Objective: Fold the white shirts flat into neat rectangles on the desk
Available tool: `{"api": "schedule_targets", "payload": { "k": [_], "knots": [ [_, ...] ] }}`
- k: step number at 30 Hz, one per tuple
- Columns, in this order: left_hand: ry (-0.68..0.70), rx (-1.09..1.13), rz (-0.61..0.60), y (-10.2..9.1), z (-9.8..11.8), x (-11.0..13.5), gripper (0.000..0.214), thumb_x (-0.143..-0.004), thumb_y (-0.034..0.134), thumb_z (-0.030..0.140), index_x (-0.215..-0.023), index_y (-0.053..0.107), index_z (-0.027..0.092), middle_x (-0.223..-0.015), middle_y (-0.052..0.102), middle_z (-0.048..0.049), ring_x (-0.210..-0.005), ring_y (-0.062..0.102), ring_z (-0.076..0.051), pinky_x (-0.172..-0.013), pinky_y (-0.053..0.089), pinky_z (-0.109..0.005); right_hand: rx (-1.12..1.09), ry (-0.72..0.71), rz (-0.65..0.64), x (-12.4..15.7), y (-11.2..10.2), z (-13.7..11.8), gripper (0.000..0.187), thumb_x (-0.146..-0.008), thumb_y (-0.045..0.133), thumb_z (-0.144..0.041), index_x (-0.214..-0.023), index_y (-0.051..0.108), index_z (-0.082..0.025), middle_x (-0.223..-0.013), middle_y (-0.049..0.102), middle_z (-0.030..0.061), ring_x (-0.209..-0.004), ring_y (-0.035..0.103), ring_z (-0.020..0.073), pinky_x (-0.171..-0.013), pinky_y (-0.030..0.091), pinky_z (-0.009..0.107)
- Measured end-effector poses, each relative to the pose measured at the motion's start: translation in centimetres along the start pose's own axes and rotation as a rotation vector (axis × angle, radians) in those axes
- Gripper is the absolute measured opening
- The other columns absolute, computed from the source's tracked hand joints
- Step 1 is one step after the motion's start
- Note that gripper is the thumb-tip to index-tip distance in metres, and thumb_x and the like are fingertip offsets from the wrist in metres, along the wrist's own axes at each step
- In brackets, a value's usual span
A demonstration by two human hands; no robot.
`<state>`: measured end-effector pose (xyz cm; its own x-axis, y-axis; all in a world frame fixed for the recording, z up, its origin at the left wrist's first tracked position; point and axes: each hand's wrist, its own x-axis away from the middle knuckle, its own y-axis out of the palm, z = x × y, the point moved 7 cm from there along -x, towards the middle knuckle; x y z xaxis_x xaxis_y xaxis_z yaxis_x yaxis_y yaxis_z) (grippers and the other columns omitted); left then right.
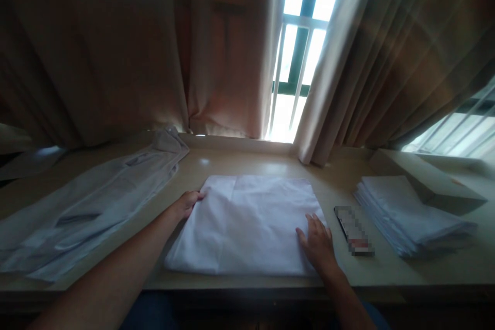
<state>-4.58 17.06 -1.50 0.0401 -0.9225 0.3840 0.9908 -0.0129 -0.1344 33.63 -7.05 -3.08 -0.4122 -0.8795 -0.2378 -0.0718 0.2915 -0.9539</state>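
A folded white cloth (247,221) lies flat in the middle of the beige table (332,185). My left hand (187,202) rests at the cloth's left edge, fingers curled around that edge. My right hand (317,242) lies flat on the cloth's lower right corner with fingers stretched out and slightly apart.
Unfolded pale shirts (88,206) lie spread on the left of the table. A stack of folded white cloths (410,216) sits at the right, beside a flat box (429,180). A small dark flat object (353,229) lies between the cloth and the stack. Curtains and a window stand behind.
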Motion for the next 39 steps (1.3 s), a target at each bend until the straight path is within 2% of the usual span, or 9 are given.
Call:
{"api": "schedule_targets", "payload": {
  "k": [4, 9, 14, 17, 19, 22, 29, 35, 39],
  "knots": [
    [0.017, -0.105, -0.074, 0.2, 0.2, -0.3, 0.025, -0.063, 0.075, 0.023, -0.082, 0.064, 0.010, -0.071, 0.069, -0.0103, -0.066, 0.067, -0.028, -0.061, 0.056, -0.041, 0.004, -0.005, 0.006, -0.1, -0.2, -0.6, 0.055, -0.089, 0.040, -0.043, -0.136, 0.042, -0.013, -0.142, 0.040, 0.0167, -0.132, 0.034, 0.0294, -0.107, 0.023, 0.049],
    [0.182, -0.283, 0.092, -0.9, 1.9, -0.7, 0.033, -0.064, 0.072, 0.021, -0.093, 0.061, 0.009, -0.087, 0.068, -0.0120, -0.087, 0.066, -0.028, -0.074, 0.054, -0.039, -0.009, -0.072, 0.043, 0.5, -0.9, -2.7, 0.053, -0.091, 0.038, -0.042, -0.136, 0.042, -0.013, -0.143, 0.040, 0.0160, -0.133, 0.033, 0.0288, -0.109, 0.019, 0.049],
    [0.578, -0.544, 0.079, 1.0, 3.2, 4.8, 0.030, -0.078, 0.059, 0.025, -0.106, 0.061, 0.015, -0.120, 0.060, -0.0106, -0.120, 0.050, -0.026, -0.106, 0.035, -0.040, -0.074, -0.242, 0.041, 1.5, -1.0, -8.4, 0.056, -0.095, 0.032, -0.046, -0.139, 0.039, -0.013, -0.147, 0.035, 0.0148, -0.138, 0.024, 0.0281, -0.113, 0.011, 0.050],
    [0.785, -0.688, -0.116, 3.9, 0.5, 10.9, 0.042, -0.072, 0.069, 0.030, -0.113, 0.062, 0.026, -0.134, 0.054, -0.0011, -0.130, 0.041, -0.022, -0.114, 0.023, -0.036, -0.145, -0.381, -0.028, 3.0, -0.1, -13.5, 0.056, -0.096, 0.029, -0.045, -0.143, 0.035, -0.016, -0.150, 0.029, 0.0106, -0.141, 0.016, 0.0266, -0.113, 0.009, 0.051],
    [1.041, -0.986, -0.278, 6.2, -2.6, 15.1, 0.052, -0.080, 0.060, 0.044, -0.130, 0.051, 0.034, -0.146, 0.039, -0.0005, -0.138, 0.028, -0.025, -0.116, 0.013, -0.046, -0.190, -0.476, -0.103, 4.4, 0.9, -16.5, 0.055, -0.096, 0.027, -0.046, -0.144, 0.034, -0.020, -0.152, 0.025, 0.0068, -0.142, 0.013, 0.0259, -0.113, 0.010, 0.051],
    [1.052, -1.235, -0.179, 5.4, -6.9, 16.9, 0.058, -0.084, 0.047, 0.057, -0.139, 0.039, 0.038, -0.151, 0.031, -0.0009, -0.141, 0.022, -0.026, -0.114, 0.014, -0.049, -0.214, -0.554, -0.201, 6.1, 2.0, -18.5, 0.057, -0.095, 0.029, -0.052, -0.145, 0.032, -0.024, -0.152, 0.022, 0.0043, -0.142, 0.012, 0.0269, -0.113, 0.011, 0.053],
    [0.795, -1.333, 0.182, -1.0, -9.7, 14.9, 0.067, -0.086, 0.037, 0.061, -0.145, 0.028, 0.030, -0.155, 0.016, -0.0057, -0.143, 0.012, -0.027, -0.114, 0.012, -0.049, -0.089, -0.375, -0.244, 4.8, 2.3, -11.4, 0.063, -0.092, 0.025, -0.062, -0.146, 0.026, -0.030, -0.154, 0.017, 0.0035, -0.142, 0.007, 0.0262, -0.112, 0.004, 0.054],
    [0.741, -1.362, 0.261, -1.5, -10.1, 14.7, 0.071, -0.084, 0.038, 0.062, -0.145, 0.030, 0.027, -0.155, 0.016, -0.0074, -0.143, 0.011, -0.029, -0.113, 0.014, -0.049, -0.002, -0.162, -0.196, 4.1, 1.8, -2.5, 0.065, -0.092, 0.020, -0.062, -0.147, 0.023, -0.029, -0.155, 0.016, 0.0036, -0.143, 0.006, 0.0241, -0.113, 0.005, 0.050],
    [0.772, -1.386, 0.284, -1.2, -10.1, 14.7, 0.071, -0.084, 0.039, 0.061, -0.145, 0.031, 0.026, -0.154, 0.019, -0.0090, -0.143, 0.011, -0.029, -0.113, 0.013, -0.050, 0.022, -0.081, -0.183, 4.1, 1.6, 0.1, 0.067, -0.091, 0.023, -0.063, -0.147, 0.024, -0.027, -0.155, 0.015, 0.0059, -0.143, 0.006, 0.0257, -0.113, 0.005, 0.051]
  ]
}}
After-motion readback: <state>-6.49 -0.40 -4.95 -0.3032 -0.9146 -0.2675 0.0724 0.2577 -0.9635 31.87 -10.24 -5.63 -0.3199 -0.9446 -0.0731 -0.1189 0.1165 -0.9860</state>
